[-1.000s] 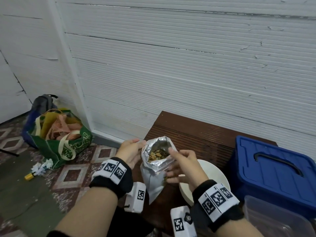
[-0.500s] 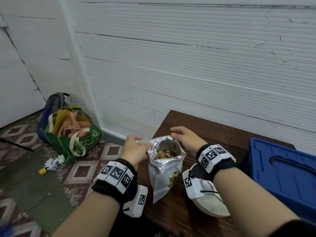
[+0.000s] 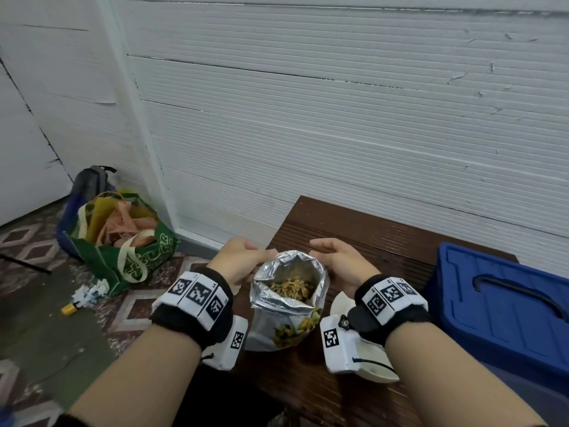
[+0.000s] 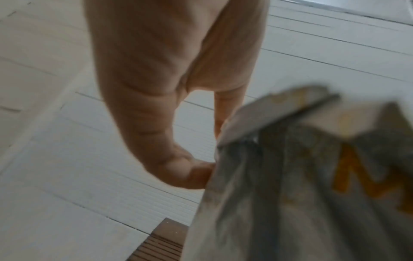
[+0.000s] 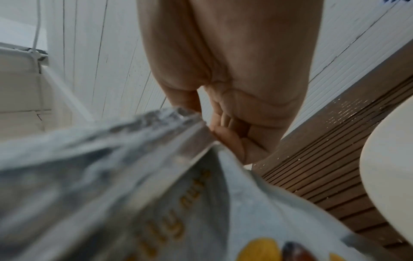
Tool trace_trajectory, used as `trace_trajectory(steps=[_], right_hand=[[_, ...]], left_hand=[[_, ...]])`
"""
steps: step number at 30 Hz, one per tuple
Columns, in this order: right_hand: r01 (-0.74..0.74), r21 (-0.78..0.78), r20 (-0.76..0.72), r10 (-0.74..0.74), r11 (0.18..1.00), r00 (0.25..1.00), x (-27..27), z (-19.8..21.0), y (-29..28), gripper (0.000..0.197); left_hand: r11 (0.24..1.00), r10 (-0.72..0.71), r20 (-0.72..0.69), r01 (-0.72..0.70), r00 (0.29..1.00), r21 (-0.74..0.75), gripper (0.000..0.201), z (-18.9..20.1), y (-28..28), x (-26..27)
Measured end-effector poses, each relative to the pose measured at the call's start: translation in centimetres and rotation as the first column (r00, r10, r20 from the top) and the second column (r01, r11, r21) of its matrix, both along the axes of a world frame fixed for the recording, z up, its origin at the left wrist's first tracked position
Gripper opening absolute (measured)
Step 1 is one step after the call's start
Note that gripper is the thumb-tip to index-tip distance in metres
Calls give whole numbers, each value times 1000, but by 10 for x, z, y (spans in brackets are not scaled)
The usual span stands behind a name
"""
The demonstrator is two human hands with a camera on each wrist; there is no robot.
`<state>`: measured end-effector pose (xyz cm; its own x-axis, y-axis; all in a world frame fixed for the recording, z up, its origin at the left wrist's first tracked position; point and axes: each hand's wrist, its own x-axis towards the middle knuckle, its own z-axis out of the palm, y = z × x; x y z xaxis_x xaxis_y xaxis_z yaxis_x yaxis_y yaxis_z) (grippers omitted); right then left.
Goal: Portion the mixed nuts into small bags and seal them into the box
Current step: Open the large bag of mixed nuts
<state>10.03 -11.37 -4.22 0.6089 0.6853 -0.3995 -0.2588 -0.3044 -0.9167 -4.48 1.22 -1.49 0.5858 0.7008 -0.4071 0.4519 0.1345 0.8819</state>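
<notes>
A silver foil bag of mixed nuts (image 3: 277, 328) stands upright on the brown table (image 3: 363, 229), its top spread wide. Nuts (image 3: 289, 288) show inside, and more through a clear window lower down. My left hand (image 3: 261, 251) pinches the bag's left rim. In the left wrist view the left hand (image 4: 212, 150) meets the bag (image 4: 290, 176) with thumb and finger at its top edge. My right hand (image 3: 317, 245) curls its fingers on the right rim. Blurred in the right wrist view, the right hand (image 5: 214, 130) meets the bag (image 5: 134, 176).
A white bowl (image 3: 378, 365) sits under my right wrist. A blue lidded box (image 3: 508, 303) stands at the right of the table. On the tiled floor at left are a green tote bag (image 3: 129, 257) and a backpack (image 3: 89, 183). White wall panels stand close behind.
My right hand left the near side of the bag's mouth and went round to its far right rim. The bag now stands straighter with its mouth wider. The left hand stayed on the left rim.
</notes>
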Motion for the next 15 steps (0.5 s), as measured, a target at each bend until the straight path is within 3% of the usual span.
trace_trajectory(steps=[4,7,8,11,15], right_hand=[[57,9,56,-58,998,997,-4,-1,0,13],[65,-18,94,-63,998,994,-2,1,-2,16],[72,-21,81,-70,997,994,-2,1,-2,18],[125,4,-11,-125,992,992,-2,0,-3,24],[174,22,-119,-170,985,978,-3,-2,-5,27]], left_hand=[[986,-62,-124,80,990,148,31,4,-1,-4],[969,-103,-187,140,977,202,15,9,-5,-1],[967,-102,-197,143,975,209,28,9,-6,1],[985,-57,-155,80,986,151,38,9,-7,6],[992,-35,-41,29,999,-126,47,8,-5,9]])
